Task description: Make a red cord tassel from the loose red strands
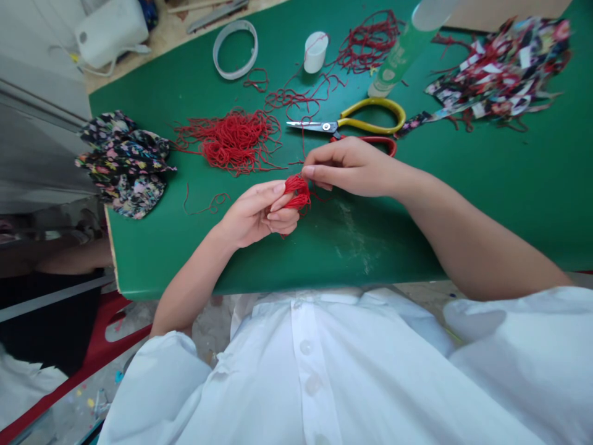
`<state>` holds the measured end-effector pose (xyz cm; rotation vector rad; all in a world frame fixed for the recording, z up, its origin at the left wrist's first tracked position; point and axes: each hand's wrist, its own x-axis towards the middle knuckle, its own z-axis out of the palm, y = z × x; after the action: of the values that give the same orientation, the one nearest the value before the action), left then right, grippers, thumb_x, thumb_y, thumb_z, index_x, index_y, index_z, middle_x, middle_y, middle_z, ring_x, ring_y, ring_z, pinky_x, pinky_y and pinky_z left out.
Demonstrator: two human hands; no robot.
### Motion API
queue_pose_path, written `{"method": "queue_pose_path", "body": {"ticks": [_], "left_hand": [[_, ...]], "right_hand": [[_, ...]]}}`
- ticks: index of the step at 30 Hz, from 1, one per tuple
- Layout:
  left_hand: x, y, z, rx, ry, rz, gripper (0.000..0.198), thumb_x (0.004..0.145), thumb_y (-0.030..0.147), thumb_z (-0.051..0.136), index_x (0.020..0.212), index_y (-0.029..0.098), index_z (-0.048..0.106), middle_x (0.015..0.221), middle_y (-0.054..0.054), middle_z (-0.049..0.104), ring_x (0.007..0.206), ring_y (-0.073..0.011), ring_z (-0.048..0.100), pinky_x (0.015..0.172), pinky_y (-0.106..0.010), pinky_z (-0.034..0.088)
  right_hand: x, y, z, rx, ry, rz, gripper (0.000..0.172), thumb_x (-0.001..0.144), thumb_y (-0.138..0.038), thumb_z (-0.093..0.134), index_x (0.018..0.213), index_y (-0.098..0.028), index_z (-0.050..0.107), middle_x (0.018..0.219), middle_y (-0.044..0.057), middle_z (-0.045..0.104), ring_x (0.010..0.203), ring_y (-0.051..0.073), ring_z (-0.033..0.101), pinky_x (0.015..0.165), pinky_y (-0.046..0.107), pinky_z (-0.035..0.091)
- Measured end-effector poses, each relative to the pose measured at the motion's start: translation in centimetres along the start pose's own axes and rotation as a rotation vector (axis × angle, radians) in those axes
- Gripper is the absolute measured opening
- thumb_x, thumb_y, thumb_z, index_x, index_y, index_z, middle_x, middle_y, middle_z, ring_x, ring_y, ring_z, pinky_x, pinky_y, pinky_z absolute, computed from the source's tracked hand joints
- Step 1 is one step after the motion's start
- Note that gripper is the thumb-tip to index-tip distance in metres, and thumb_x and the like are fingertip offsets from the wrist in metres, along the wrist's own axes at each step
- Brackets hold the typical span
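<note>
left hand (266, 213): grip closed round red bundle (303, 196), likely steadying it
right hand (347, 167): grip pinched, apparently on thread (303, 143)

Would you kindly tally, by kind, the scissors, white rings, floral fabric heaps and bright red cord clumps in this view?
Scissors: 1
White ring: 1
Floral fabric heaps: 2
Bright red cord clumps: 2, one on the green tabletop, one in the left hand
Total: 6

White shirt (393, 364), round pale buttons (306, 347) down front; sleeves (160, 377) short, full, perhaps puffed.
</note>
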<state>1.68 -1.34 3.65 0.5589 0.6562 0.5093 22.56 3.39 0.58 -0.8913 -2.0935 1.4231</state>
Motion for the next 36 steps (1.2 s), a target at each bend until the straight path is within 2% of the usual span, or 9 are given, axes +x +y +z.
{"method": "queue_pose_path", "body": {"ticks": [7, 11, 16, 21, 25, 28, 32, 36], "left_hand": [[0.0, -0.1, -0.1, 0.028, -0.059, 0.047, 0.04, 0.095, 0.034, 0.049, 0.061, 0.016, 0.038, 0.051, 0.006, 0.027, 0.042, -0.0037, 0.029, 0.047, -0.017, 0.033], [0.0, -0.1, 0.0, 0.04, -0.042, 0.037, 0.04, 0.095, 0.035, 0.047, 0.061, 0.016, 0.037, 0.05, 0.006, 0.026, 0.042, -0.0037, 0.029, 0.047, -0.017, 0.033], [0.0, -0.1, -0.1, 0.027, -0.097, 0.06, 0.036, 0.093, 0.031, 0.05, 0.062, 0.016, 0.039, 0.052, 0.006, 0.026, 0.043, -0.0038, 0.028, 0.048, -0.017, 0.032], [0.0, -0.1, 0.0, 0.032, -0.076, 0.045, 0.038, 0.095, 0.031, 0.046, 0.061, 0.016, 0.037, 0.051, 0.006, 0.025, 0.043, -0.0039, 0.028, 0.048, -0.017, 0.032], [0.0, 0.0, 0.1, 0.022, -0.009, -0.003, 0.042, 0.098, 0.034, 0.042, 0.06, 0.016, 0.035, 0.051, 0.007, 0.025, 0.042, -0.0037, 0.028, 0.048, -0.016, 0.033], [0.0, -0.1, 0.0, 0.014, -0.013, -0.004, 0.042, 0.097, 0.034, 0.044, 0.06, 0.016, 0.035, 0.051, 0.007, 0.025, 0.042, -0.0036, 0.029, 0.048, -0.017, 0.033], [0.0, -0.1, -0.1, 0.01, -0.043, 0.019, 0.041, 0.095, 0.033, 0.048, 0.06, 0.016, 0.036, 0.051, 0.007, 0.026, 0.042, -0.0037, 0.029, 0.048, -0.017, 0.032], [0.0, -0.1, 0.0, -0.02, 0.007, -0.018, 0.043, 0.096, 0.034, 0.047, 0.059, 0.016, 0.034, 0.05, 0.007, 0.025, 0.041, -0.0038, 0.03, 0.047, -0.018, 0.032]], "right_hand": [[0.0, 0.0, 0.0, 0.001, -0.007, 0.008, 0.027, 0.097, -0.026, 0.052, 0.073, -0.014, 0.057, 0.057, -0.005, 0.051, 0.05, 0.002, 0.041, 0.048, 0.018, 0.029], [0.0, 0.0, 0.0, -0.002, -0.011, 0.01, 0.027, 0.096, -0.026, 0.052, 0.073, -0.014, 0.056, 0.057, -0.005, 0.051, 0.05, 0.003, 0.041, 0.049, 0.018, 0.029], [0.0, 0.0, 0.0, -0.007, -0.012, 0.023, 0.028, 0.096, -0.026, 0.051, 0.072, -0.014, 0.056, 0.057, -0.005, 0.051, 0.051, 0.003, 0.041, 0.05, 0.019, 0.028], [0.1, -0.4, 0.0, -0.026, 0.063, 0.05, 0.025, 0.094, -0.025, 0.054, 0.073, -0.013, 0.06, 0.058, -0.005, 0.047, 0.054, 0.004, 0.037, 0.051, 0.022, 0.026], [0.1, -1.0, 0.0, 0.09, 0.179, 0.021, 0.027, 0.094, -0.019, 0.052, 0.068, -0.013, 0.058, 0.052, -0.006, 0.038, 0.053, 0.004, 0.031, 0.051, 0.023, 0.023], [0.0, -1.2, 0.0, 0.193, 0.217, -0.004, 0.029, 0.094, -0.017, 0.051, 0.065, -0.014, 0.054, 0.049, -0.007, 0.036, 0.051, 0.004, 0.03, 0.049, 0.022, 0.023], [-0.1, -1.0, 0.1, 0.333, 0.207, 0.013, 0.029, 0.093, -0.023, 0.055, 0.066, -0.015, 0.054, 0.048, -0.008, 0.035, 0.044, 0.003, 0.029, 0.043, 0.023, 0.02], [-0.1, -0.9, 0.1, 0.428, 0.241, 0.001, 0.032, 0.091, -0.031, 0.061, 0.065, -0.015, 0.053, 0.048, -0.008, 0.036, 0.041, 0.002, 0.029, 0.04, 0.023, 0.018]]}}
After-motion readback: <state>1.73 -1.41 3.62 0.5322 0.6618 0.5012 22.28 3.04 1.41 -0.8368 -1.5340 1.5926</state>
